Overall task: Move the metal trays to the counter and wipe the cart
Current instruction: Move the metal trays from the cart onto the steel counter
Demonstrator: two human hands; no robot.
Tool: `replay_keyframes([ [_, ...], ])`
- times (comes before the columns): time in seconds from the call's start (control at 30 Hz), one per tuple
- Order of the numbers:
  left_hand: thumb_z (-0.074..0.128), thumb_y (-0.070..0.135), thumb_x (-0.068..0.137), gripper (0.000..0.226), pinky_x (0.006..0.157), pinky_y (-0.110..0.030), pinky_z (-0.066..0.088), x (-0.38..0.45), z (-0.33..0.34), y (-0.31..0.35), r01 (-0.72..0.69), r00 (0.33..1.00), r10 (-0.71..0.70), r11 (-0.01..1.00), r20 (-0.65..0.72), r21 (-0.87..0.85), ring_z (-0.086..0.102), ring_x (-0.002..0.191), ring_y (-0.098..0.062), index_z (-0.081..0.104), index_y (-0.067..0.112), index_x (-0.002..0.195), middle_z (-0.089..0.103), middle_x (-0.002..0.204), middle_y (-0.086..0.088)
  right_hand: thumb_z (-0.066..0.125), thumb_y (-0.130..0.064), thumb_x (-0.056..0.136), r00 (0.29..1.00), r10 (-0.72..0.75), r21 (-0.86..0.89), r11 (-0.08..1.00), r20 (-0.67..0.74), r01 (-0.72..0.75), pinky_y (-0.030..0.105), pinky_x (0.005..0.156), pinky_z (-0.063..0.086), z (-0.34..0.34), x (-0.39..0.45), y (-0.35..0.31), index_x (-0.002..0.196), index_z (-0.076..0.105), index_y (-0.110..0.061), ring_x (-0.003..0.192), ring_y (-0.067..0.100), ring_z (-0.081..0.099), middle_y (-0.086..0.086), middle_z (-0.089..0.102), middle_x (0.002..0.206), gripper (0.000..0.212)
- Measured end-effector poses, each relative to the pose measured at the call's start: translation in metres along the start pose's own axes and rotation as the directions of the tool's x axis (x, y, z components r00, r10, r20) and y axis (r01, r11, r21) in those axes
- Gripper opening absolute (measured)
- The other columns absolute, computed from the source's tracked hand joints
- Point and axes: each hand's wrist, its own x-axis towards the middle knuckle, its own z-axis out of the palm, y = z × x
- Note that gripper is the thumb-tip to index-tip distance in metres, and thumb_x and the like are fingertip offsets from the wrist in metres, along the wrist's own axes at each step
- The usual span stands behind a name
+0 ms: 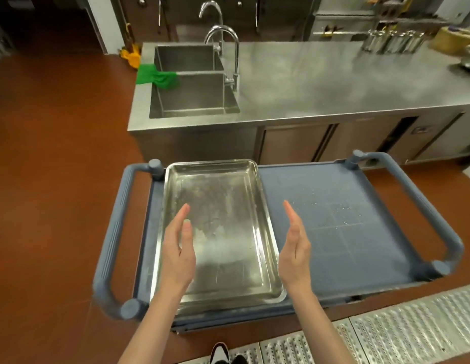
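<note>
Our left hand (179, 252) and right hand (294, 246) hover low in the frame with fingers straight and released, palms facing each other, holding nothing. Between and under them lies the shallow rectangular metal tray (218, 227), on the left half of the blue plastic cart (341, 219). Behind, the stainless steel counter (333, 80) fills the upper frame; a green cloth (156, 77) drapes over its sink (191, 98) at upper left.

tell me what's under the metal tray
The metal tray lies on the blue cart, covering its left half. Another rim may show at its near edge; whatever lies beneath is hidden.
</note>
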Motion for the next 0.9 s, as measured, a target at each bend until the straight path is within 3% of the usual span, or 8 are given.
replay_keyframes([
  [0.1,0.035,0.055,0.111,0.050,0.119,-0.026,0.032,-0.002,-0.008,-0.027,0.078,0.997,-0.077,0.995,-0.022,0.057,0.039,0.148,0.005,0.045,0.038,0.157,0.046,0.159,0.023,0.021,-0.067,0.103,0.997,0.073,-0.088,0.994,0.021,-0.071,0.001,0.111,0.024,0.010,0.000,0.022,0.157,0.043,-0.029,0.141,-0.021,0.032,-0.023,0.044,0.157,0.069],
  [0.17,0.038,0.052,0.111,0.049,0.122,-0.033,0.034,-0.003,-0.012,-0.046,0.129,0.991,-0.124,0.986,-0.049,0.101,0.040,0.148,0.000,0.046,0.035,0.157,0.047,0.159,0.019,0.024,-0.063,0.107,0.992,0.120,-0.162,0.980,0.026,-0.114,0.007,0.114,0.027,0.014,0.000,0.036,0.156,0.044,-0.030,0.136,-0.023,0.034,-0.023,0.045,0.154,0.062],
  [0.37,0.052,0.031,0.109,0.044,0.120,-0.037,0.036,-0.007,-0.013,-0.092,0.214,0.974,-0.181,0.930,-0.134,0.300,0.047,0.144,-0.014,0.051,0.024,0.152,0.055,0.154,0.005,0.049,-0.039,0.108,0.966,0.249,-0.445,0.858,-0.071,-0.254,0.036,0.113,0.043,0.019,-0.009,0.085,0.149,0.052,-0.018,0.133,0.013,0.049,-0.004,0.053,0.146,0.046],
  [0.43,0.058,0.018,0.106,0.044,0.118,-0.034,0.032,-0.008,-0.013,-0.098,0.239,0.968,-0.187,0.895,-0.168,0.378,0.047,0.145,-0.020,0.055,0.020,0.149,0.055,0.153,0.000,0.056,-0.034,0.106,0.957,0.278,-0.521,0.806,-0.087,-0.282,0.036,0.105,0.046,0.019,-0.012,0.096,0.143,0.056,-0.015,0.127,0.018,0.052,0.002,0.055,0.140,0.042],
  [0.53,0.064,0.005,0.100,0.046,0.119,-0.044,0.036,-0.010,-0.015,-0.098,0.263,0.960,-0.187,0.853,-0.207,0.451,0.045,0.142,-0.027,0.061,0.016,0.144,0.055,0.152,-0.006,0.063,-0.025,0.103,0.942,0.320,-0.564,0.762,-0.100,-0.319,0.032,0.095,0.047,0.018,-0.014,0.103,0.134,0.058,-0.013,0.116,0.018,0.054,0.001,0.058,0.128,0.033],
  [0.67,0.065,-0.012,0.092,0.055,0.099,-0.043,0.044,-0.008,-0.022,-0.091,0.341,0.934,-0.251,0.835,-0.253,0.431,0.048,0.121,-0.028,0.060,0.007,0.143,0.056,0.136,-0.014,0.066,-0.021,0.101,0.939,0.318,-0.579,0.743,-0.135,-0.335,0.032,0.081,0.047,0.015,-0.012,0.107,0.115,0.059,-0.015,0.098,0.018,0.055,-0.003,0.057,0.107,0.016],
  [0.77,0.067,-0.010,0.093,0.050,0.092,-0.036,0.043,-0.005,-0.028,-0.093,0.410,0.906,-0.307,0.808,-0.292,0.423,0.045,0.108,-0.019,0.060,0.003,0.140,0.053,0.120,-0.010,0.066,-0.026,0.101,0.953,0.283,-0.664,0.692,-0.109,-0.282,0.030,0.071,0.042,0.014,-0.010,0.108,0.097,0.052,-0.019,0.087,0.016,0.051,-0.005,0.052,0.093,0.016],
  [0.9,0.070,-0.008,0.092,0.039,0.084,-0.035,0.040,-0.006,-0.029,-0.097,0.392,0.914,-0.275,0.787,-0.298,0.476,0.046,0.099,-0.020,0.066,0.000,0.129,0.049,0.106,-0.003,0.065,-0.026,0.102,0.967,0.238,-0.732,0.642,-0.091,-0.226,0.031,0.070,0.043,0.016,-0.011,0.108,0.097,0.051,-0.019,0.086,0.016,0.049,-0.004,0.052,0.095,0.016],
])
